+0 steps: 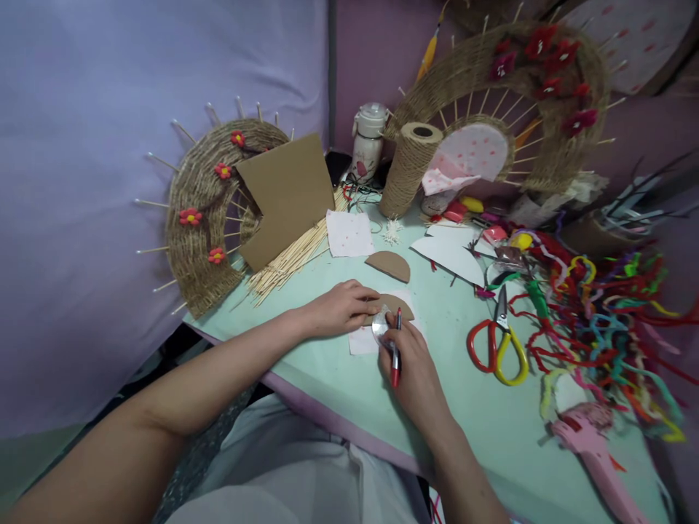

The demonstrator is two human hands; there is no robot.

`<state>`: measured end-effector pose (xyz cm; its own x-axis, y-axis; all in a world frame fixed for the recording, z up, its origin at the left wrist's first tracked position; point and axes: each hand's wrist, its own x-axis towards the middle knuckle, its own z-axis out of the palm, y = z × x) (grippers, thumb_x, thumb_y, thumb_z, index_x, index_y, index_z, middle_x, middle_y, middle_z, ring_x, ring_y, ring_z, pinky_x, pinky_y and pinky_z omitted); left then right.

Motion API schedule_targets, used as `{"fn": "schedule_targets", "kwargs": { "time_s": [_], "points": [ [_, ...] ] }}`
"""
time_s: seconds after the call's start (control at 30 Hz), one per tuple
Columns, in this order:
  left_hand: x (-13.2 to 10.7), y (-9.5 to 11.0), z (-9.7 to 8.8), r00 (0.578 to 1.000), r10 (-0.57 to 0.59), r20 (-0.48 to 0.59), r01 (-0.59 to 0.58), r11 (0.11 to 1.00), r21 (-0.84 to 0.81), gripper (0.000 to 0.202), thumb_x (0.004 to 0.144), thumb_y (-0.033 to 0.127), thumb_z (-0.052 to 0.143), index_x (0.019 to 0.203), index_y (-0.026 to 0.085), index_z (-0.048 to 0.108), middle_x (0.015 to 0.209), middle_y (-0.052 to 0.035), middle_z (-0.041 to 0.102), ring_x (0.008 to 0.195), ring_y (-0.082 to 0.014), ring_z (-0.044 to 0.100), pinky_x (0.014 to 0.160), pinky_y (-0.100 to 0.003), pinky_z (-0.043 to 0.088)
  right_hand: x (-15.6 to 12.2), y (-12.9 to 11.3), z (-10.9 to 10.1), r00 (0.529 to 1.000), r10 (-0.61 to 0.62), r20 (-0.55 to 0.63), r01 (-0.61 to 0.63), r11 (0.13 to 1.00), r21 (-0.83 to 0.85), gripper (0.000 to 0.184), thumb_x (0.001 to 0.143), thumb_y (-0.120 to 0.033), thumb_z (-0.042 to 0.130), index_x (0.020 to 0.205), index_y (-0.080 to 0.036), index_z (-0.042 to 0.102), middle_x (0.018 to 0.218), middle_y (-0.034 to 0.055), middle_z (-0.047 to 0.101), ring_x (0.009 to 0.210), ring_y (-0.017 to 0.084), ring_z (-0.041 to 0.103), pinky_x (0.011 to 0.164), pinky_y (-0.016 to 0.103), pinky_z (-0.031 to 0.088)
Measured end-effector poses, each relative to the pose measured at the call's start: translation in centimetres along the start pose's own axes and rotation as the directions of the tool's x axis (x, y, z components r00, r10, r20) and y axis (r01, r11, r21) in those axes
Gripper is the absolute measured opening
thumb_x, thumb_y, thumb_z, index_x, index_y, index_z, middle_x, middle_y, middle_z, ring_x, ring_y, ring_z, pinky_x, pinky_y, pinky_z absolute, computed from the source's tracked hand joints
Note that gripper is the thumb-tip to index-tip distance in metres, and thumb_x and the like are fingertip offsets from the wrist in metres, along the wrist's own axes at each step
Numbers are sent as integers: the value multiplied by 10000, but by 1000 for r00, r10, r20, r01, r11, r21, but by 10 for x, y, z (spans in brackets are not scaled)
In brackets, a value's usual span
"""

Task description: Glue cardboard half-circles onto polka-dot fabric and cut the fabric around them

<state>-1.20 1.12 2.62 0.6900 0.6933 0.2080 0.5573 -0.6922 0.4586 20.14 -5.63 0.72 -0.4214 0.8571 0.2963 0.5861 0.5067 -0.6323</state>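
Note:
My left hand (346, 307) holds the left end of a brown cardboard half-circle (396, 306) down with its fingers. Beneath the half-circle lies a square of pale pink dotted cloth (363, 342), its edges showing around it. My right hand (412, 356) is closed around a pen with red ends (395, 372). By its fingertips is a clear, shiny roundish piece (379, 327) that overlaps the cardboard; its kind is hard to make out. A second cardboard half-circle (389, 266) and another dotted cloth square (349, 234) rest just beyond my hands.
Red-and-yellow scissors (498, 342) lie to the right, near tangled coloured fuzzy strips (590, 320) and a pink glue gun (598, 451). Behind stand a twine roll (411, 171), a white bottle (367, 145) and twine-woven arches (199, 211). Thin sticks (295, 258) lie at left.

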Motion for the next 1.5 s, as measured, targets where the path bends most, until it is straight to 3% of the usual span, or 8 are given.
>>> {"fn": "schedule_targets", "kwargs": {
  "time_s": [0.33, 0.8, 1.5],
  "points": [
    [0, 2, 0, 998, -58, -6, 58, 998, -26, 270, 956, 278, 486, 1103, 205, 701, 1311, -80, 614, 1080, -235, 530, 956, -406, 431, 1, -2, -1, 1000, -11, 2, 11, 1000, -4, 155, 906, -96, 493, 993, -216, 541, 1365, 164, 548, 1314, 305, 448, 980, 533, 470],
    [-2, -8, 7, 997, 66, -37, -63, 994, 93, 313, 979, 286, 449, 1178, 173, 662, 1296, -127, 625, 1035, -239, 522, 891, -410, 464, 1, -1, -1, 1000, -12, 19, 12, 999, -39, 154, 907, -81, 478, 986, -198, 538, 1369, 196, 548, 1325, 317, 445, 958, 536, 489],
    [-3, -9, 10, 1000, 12, -14, -11, 997, 71, 301, 976, 282, 461, 1170, 195, 674, 1333, -110, 608, 1052, -240, 513, 904, -413, 467, 0, 0, -1, 999, 16, 44, -15, 1000, -20, 188, 905, -54, 462, 1003, -203, 521, 1387, 194, 527, 1347, 317, 414, 963, 545, 487]
  ]
}}
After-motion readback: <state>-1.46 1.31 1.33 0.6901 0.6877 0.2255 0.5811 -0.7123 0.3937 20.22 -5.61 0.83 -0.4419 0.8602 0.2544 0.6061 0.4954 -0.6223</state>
